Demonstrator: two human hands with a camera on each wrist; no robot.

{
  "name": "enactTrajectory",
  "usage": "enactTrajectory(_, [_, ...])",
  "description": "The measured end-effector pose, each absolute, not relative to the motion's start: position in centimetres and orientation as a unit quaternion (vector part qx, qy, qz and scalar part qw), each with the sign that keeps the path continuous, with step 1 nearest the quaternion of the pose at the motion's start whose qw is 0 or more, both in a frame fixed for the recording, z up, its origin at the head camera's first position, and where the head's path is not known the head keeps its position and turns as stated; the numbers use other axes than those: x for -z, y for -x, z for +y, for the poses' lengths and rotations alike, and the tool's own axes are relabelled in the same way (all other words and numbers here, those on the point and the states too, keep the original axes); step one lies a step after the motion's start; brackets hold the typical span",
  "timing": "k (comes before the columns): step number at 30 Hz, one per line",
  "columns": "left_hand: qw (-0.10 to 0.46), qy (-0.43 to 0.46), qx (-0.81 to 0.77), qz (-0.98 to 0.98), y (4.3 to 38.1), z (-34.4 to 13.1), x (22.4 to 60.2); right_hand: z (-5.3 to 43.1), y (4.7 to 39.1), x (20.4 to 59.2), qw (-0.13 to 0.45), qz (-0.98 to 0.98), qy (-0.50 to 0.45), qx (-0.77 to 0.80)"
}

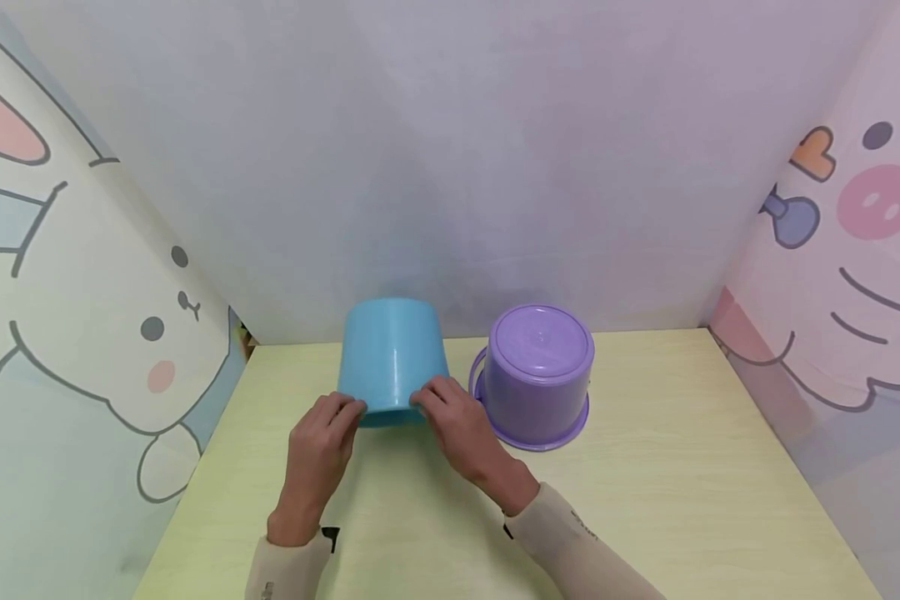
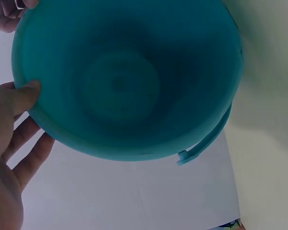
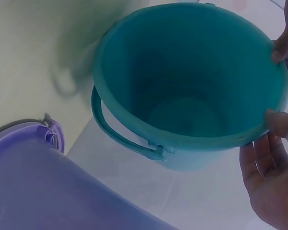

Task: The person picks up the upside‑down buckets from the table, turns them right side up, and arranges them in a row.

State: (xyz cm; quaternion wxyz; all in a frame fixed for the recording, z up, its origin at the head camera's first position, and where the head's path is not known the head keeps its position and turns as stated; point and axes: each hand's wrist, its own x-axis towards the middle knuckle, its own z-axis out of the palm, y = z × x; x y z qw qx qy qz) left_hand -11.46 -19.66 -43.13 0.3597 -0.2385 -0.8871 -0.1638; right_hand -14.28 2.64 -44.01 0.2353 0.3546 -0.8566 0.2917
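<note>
A light blue bucket (image 1: 393,354) is tipped on its side, with its mouth facing the person and its bottom toward the back wall. My left hand (image 1: 320,446) pinches the rim on the left, thumb inside and fingers outside, as the left wrist view shows. On the right of the same rim, my right hand (image 1: 461,429) grips in the same way. The bucket's inside (image 2: 120,91) holds nothing that shows. Its handle (image 3: 122,136) hangs down along the rim. Just right of my right hand, a purple bucket (image 1: 540,379) stands upside down on the table.
The pale wooden table (image 1: 667,467) ends at a plain light wall (image 1: 450,167) behind both buckets. Side panels with a cartoon rabbit (image 1: 105,317) and a cartoon pig (image 1: 832,317) border it. The purple bucket's handle (image 1: 477,371) sticks out toward the blue bucket.
</note>
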Motion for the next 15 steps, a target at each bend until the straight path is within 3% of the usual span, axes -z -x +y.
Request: enactTrajectory(15, [0.379, 0.229, 0.170, -0.880, 12.35, -19.50, 42.63, 2.44, 14.85, 43.32, 0.246, -0.848, -0.353, -0.311])
